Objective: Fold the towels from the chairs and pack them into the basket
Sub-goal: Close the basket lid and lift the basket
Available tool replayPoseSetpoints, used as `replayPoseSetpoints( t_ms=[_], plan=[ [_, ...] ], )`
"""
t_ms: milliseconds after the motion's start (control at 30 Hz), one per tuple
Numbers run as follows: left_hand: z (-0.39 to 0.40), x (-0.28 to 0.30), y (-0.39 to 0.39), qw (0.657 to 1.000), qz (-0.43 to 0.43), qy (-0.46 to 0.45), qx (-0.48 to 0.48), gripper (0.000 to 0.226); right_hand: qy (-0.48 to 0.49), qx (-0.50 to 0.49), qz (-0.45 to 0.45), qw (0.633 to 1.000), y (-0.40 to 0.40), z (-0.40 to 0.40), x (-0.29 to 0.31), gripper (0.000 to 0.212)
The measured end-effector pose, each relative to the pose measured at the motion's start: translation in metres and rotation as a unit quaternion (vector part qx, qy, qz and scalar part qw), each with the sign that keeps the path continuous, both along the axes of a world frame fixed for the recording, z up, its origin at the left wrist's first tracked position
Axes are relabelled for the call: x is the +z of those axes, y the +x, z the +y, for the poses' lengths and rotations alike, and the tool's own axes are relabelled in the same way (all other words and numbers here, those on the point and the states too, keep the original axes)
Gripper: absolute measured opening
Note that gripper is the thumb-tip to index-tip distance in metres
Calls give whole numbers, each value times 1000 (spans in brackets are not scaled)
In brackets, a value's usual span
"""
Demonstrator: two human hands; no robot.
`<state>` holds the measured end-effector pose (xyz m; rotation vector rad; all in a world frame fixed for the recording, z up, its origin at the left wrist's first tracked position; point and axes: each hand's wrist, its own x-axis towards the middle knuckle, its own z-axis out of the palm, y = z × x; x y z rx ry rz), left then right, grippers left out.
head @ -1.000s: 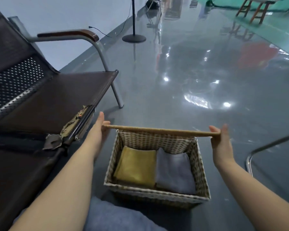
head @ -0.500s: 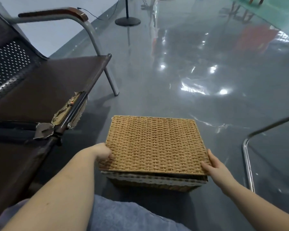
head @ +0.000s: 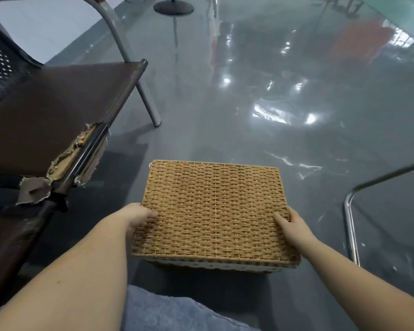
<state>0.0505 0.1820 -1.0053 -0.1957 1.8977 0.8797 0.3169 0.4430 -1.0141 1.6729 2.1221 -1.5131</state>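
The wicker basket [head: 213, 267] stands on the grey floor in front of me, and its tan woven lid [head: 213, 206] lies flat over it. Only a strip of the pale front wall shows under the lid. My left hand [head: 136, 216] grips the lid's left edge with the thumb on top. At the right edge, my right hand [head: 294, 228] holds the lid the same way. The folded towels inside are hidden by the lid.
A dark brown chair [head: 58, 103] with a torn seat edge [head: 77, 151] stands close on the left, its metal leg [head: 148, 101] on the floor. A bent metal tube [head: 349, 223] rises at the right. Blue-grey fabric [head: 165, 311] fills the bottom edge. A round stand base [head: 173, 7] is far back.
The lid, upright a second ago with a yellow and a grey towel showing inside, has come down flat over the basket. Both hands slid to its near side edges.
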Motion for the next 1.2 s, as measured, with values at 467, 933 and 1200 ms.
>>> replayPoseSetpoints(
  t_ms=[467,933,1200],
  plan=[
    [26,41,5,988,75,132,12,91,13,11,50,999,1,29,22,69],
    [14,119,25,960,211,186,-3,76,85,111,81,987,-37,78,138,68],
    [16,196,-4,917,317,241,11,68,117,104,156,975,-71,76,217,77]
  ],
)
